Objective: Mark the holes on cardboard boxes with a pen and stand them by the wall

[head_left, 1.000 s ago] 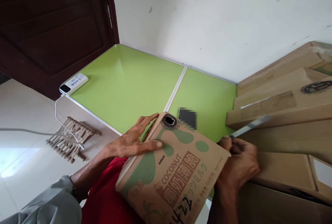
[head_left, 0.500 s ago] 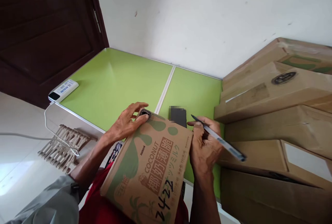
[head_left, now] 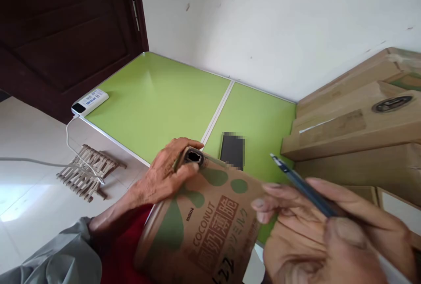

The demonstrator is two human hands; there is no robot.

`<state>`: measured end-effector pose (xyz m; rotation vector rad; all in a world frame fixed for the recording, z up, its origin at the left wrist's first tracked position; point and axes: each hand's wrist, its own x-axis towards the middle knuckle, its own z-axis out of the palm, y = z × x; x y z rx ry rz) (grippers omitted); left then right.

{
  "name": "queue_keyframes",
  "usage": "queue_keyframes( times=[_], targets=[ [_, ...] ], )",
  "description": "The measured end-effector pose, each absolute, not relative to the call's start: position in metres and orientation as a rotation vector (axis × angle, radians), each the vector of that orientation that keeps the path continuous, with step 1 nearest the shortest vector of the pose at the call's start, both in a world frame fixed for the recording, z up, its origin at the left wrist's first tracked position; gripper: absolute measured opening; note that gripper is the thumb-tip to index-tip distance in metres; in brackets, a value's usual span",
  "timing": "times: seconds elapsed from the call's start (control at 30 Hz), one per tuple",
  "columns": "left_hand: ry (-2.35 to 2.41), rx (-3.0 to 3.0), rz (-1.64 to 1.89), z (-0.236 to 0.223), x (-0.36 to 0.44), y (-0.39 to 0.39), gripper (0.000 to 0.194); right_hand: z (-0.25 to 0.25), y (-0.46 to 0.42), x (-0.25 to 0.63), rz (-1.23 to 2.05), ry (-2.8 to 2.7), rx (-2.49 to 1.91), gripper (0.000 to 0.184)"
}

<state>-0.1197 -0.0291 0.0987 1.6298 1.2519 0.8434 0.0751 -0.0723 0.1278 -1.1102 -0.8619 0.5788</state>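
Observation:
A brown cardboard box [head_left: 204,227] printed with green shapes and the word COCONUT leans against the near edge of the green table [head_left: 158,99], with handwritten digits on its lower part. My left hand [head_left: 167,172] grips the box's top left corner beside a round hole. My right hand [head_left: 332,231] is raised close to the camera and blurred; its fingers pinch a dark pen [head_left: 302,185] whose tip points up and left, above the box's right edge. A dark phone [head_left: 233,150] lies flat on the table just behind the box.
Stacked cardboard boxes [head_left: 358,130] fill the table's right side. A white power bank [head_left: 90,102] with a cable sits on the table's left corner. A small wooden rack [head_left: 87,174] lies on the tiled floor. A dark wooden door [head_left: 66,25] stands at the back left.
My right hand has lifted the pen from beside the box's right edge up toward the camera. My left hand has stayed gripping the box's top corner. The view has shifted slightly.

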Motion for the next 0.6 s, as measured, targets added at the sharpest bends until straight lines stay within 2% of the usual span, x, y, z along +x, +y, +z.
queue_keyframes(
  times=[0.1,0.17,0.33,0.6],
  targets=[
    [1.048,1.761,0.890,0.095,-0.121,-0.040,0.073,0.124,-0.085,0.067,0.657,-0.937,-1.106,0.015],
    [0.964,1.811,0.916,0.092,-0.122,-0.044,0.086,0.117,-0.089,0.067,0.709,-1.000,-1.095,0.013],
    [0.884,1.815,0.910,0.092,-0.118,-0.048,0.089,0.104,-0.091,0.072,0.727,-1.138,-1.073,0.013],
    [0.838,1.877,0.982,0.088,-0.115,-0.046,0.079,0.094,-0.095,0.066,0.752,-1.220,-1.061,0.014]
  ],
)
